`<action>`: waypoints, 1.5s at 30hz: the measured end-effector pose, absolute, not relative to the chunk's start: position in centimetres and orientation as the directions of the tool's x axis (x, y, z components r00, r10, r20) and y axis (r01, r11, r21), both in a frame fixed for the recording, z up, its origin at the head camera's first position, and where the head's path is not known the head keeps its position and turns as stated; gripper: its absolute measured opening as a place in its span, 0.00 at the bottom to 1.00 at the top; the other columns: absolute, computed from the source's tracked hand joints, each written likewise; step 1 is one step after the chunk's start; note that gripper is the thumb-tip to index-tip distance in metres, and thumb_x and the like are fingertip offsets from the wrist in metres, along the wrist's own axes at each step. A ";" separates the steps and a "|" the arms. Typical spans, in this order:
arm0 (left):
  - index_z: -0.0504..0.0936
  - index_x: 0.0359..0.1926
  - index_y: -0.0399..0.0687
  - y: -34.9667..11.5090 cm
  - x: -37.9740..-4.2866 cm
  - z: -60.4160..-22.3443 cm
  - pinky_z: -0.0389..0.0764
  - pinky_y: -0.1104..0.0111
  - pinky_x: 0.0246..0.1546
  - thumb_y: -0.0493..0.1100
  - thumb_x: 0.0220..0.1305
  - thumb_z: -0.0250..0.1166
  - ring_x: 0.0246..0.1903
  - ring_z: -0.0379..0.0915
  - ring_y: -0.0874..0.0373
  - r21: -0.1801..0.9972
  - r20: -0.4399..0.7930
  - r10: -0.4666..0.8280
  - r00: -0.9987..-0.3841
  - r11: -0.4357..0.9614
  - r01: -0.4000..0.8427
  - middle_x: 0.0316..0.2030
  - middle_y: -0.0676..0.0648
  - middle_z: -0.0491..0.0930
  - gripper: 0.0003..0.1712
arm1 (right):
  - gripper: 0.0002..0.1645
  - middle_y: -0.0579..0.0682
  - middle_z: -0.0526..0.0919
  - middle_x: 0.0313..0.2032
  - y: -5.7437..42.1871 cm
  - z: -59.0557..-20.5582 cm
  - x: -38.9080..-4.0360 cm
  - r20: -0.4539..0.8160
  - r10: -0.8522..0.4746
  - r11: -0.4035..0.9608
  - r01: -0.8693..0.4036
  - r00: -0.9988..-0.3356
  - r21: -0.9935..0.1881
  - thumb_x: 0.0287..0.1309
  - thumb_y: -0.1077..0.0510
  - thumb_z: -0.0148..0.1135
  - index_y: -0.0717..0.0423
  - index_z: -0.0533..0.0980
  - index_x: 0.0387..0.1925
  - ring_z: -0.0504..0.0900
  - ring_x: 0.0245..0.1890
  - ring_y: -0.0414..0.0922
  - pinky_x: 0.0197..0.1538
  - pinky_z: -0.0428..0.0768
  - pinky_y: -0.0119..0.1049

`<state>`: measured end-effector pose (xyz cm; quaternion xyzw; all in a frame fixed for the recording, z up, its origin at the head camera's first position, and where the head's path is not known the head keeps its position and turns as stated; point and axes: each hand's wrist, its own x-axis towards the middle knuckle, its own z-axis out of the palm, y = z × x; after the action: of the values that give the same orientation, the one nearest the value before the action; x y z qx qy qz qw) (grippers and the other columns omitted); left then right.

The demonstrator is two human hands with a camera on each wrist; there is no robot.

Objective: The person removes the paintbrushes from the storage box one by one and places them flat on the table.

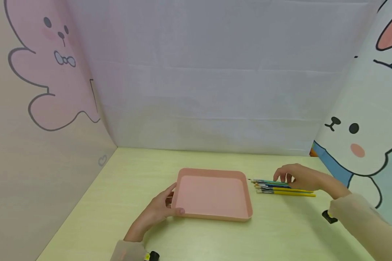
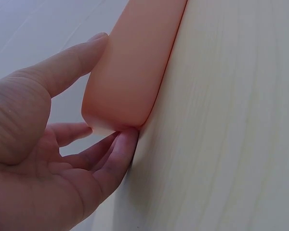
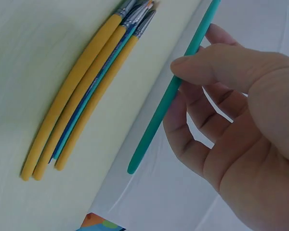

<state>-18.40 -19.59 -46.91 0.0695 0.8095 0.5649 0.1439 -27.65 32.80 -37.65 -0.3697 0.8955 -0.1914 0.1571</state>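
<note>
A shallow pink rectangular tray (image 1: 213,195) lies on the table. At its front left corner my left hand (image 1: 154,213) grips it, the thumb against the front side and the fingers along the left side. The left wrist view shows this corner of the tray (image 2: 130,72) between thumb and fingers. To the tray's right, my right hand (image 1: 302,177) pinches a green paintbrush (image 3: 156,118) by its handle, clear of the other brushes in the right wrist view. Several yellow, blue and teal paintbrushes (image 3: 82,84) lie side by side on the table beside that hand.
The pale wooden table (image 1: 130,174) meets a white cloth wall (image 1: 209,101) at the back. Side walls with a printed pink character (image 1: 62,98) on the left and a white rabbit (image 1: 372,108) on the right close it in. The right wall stands close to the right forearm.
</note>
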 end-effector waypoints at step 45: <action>0.54 0.85 0.52 -19.7 -18.5 -47.2 0.79 0.52 0.61 0.46 0.57 0.83 0.60 0.77 0.47 0.928 -0.156 0.260 -0.953 0.368 -0.052 0.66 0.42 0.77 0.63 | 0.30 0.36 0.77 0.34 36.8 -45.2 -25.8 0.068 -0.692 0.631 -0.648 -0.718 -0.426 0.44 0.83 0.69 0.48 0.82 0.41 0.70 0.32 0.33 0.33 0.73 0.31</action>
<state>-18.49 -19.67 -47.22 0.0639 0.8151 0.5585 0.1398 -25.80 36.76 -45.24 -0.3718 0.9016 -0.2151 0.0511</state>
